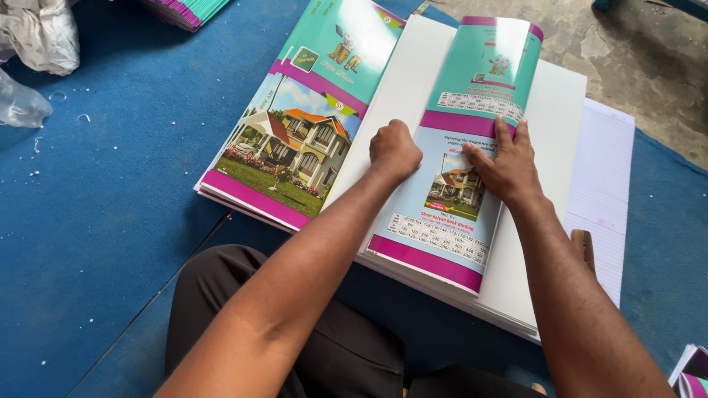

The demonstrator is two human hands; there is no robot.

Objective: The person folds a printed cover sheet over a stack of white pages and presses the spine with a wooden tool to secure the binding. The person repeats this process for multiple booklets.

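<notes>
— Where were your hands just then?

— Both were on the glossy printed cover (453,177) in front of me. My left hand (393,151) was closed into a fist, knuckles down, pressing at the cover's left edge where it met the white sheets. My right hand (505,166) lay open and flat on the cover, fingers (504,129) spread and pointing away from me, just over the magenta band. It gripped nothing; it only pressed.

— And the cover itself?

— It lay on top of a stack of white paper (549,133), running from near my lap away towards the far edge. Its far end curled upward, teal with a small picture on it. The near part was pale blue with a little house picture, a printed table beneath that, and a magenta strip at the near edge.

— What was around it?

— To my left, touching the white stack, a pile of the same covers (295,140) lay spread flat, showing a large picture of a house with an orange roof, green lawn and a magenta border. A ruled sheet (608,191) stuck out from under the stack on my right, and just beside it, near my right forearm, a wooden piece (582,247) peeked out; I couldn't tell what it was.

— And what did it all rest on?

— A blue mat (110,221) on the floor. Bare concrete floor (627,59) showed beyond it. A crumpled white plastic bag (44,33) sat at the mat's far left corner, well apart from my hands. My knee in dark trousers (214,295) was below my left arm.
</notes>
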